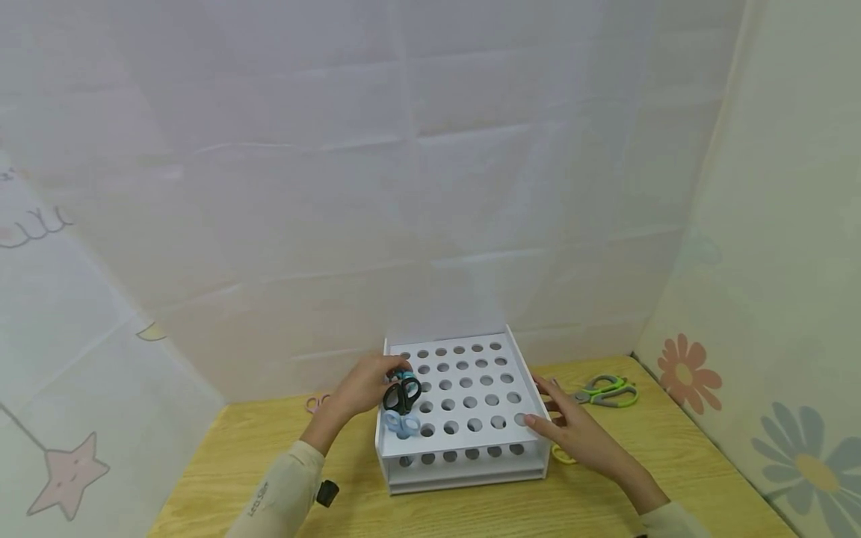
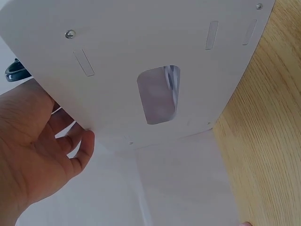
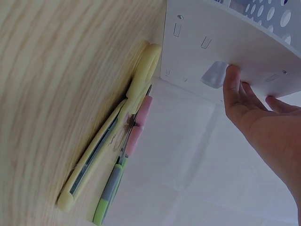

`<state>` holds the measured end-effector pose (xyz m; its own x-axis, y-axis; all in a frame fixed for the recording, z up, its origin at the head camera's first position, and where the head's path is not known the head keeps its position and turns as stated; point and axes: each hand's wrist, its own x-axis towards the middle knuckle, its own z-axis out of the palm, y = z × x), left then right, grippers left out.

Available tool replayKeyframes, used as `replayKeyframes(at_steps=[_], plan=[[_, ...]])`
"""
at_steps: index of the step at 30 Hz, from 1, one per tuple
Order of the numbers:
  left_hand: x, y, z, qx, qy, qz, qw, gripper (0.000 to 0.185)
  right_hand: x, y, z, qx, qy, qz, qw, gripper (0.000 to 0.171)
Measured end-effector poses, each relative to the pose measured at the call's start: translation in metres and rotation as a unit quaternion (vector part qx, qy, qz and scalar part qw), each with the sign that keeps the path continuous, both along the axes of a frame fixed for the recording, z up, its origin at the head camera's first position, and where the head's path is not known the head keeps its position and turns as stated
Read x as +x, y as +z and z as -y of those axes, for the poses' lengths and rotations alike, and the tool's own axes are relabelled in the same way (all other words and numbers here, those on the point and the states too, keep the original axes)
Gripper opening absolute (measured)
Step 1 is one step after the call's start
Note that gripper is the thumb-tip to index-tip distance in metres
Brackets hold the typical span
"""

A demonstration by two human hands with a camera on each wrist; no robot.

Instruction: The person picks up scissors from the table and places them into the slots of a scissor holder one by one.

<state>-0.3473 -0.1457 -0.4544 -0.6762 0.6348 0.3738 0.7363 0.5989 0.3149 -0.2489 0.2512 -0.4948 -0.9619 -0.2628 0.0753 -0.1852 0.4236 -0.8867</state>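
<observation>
Head view is showing a white rack (image 1: 463, 441) sitting on the counter (image 1: 249, 463), its pierced top facing up, and the two hands are resting apart on opposite sides of it. Taking the rack's middle as the clock's centre, the left hand (image 1: 371, 382) is bending over the edge at ten o'clock, its fingers meeting the turquoise scissors (image 1: 406, 374); the side panel is hiding the thumb side in the left wrist view, so whether it is pinching them or merely touching is staying unclear. The right hand (image 1: 580, 432) is lying towards half past three, thumb on the top edge and fingers stretching loosely along the outer wall, probably bracing the light rack against sliding. Black scissors (image 1: 402, 404) are standing at nine o'clock and light blue scissors (image 1: 402, 430) just below nine, handles up, presumably because their rings are too wide for the holes and are so holding them there. The turquoise pair is thus lying right at the left hand and across the rack from the right one, while green-and-grey scissors (image 1: 602, 391) are lying on the counter at three o'clock, beyond the right hand.
</observation>
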Motion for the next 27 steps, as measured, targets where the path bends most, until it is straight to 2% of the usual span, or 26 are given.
replayKeyframes(at_steps=[5, 14, 17, 21, 27], plan=[[0.001, 0.001, 0.0, 0.013, -0.013, -0.009, 0.9998, 0.021, 0.0, -0.001, 0.0, 0.0, -0.002, 0.001, 1.0, 0.078], [0.006, 0.007, 0.009, 0.038, -0.023, 0.019, 0.9988, 0.014, 0.001, -0.001, -0.001, 0.003, -0.002, -0.001, 1.0, 0.076], [0.01, 0.011, 0.014, 0.056, -0.011, 0.033, 0.9978, 0.022, 0.002, -0.001, -0.001, 0.001, 0.0, -0.004, 1.0, 0.075], [0.014, 0.013, 0.025, 0.069, 0.025, 0.053, 0.9959, 0.035, 0.002, -0.001, 0.0, 0.002, -0.002, -0.004, 1.0, 0.076], [0.013, 0.007, 0.045, 0.08, 0.055, 0.055, 0.9938, 0.042, 0.003, 0.0, 0.002, 0.007, -0.008, -0.009, 1.0, 0.077]])
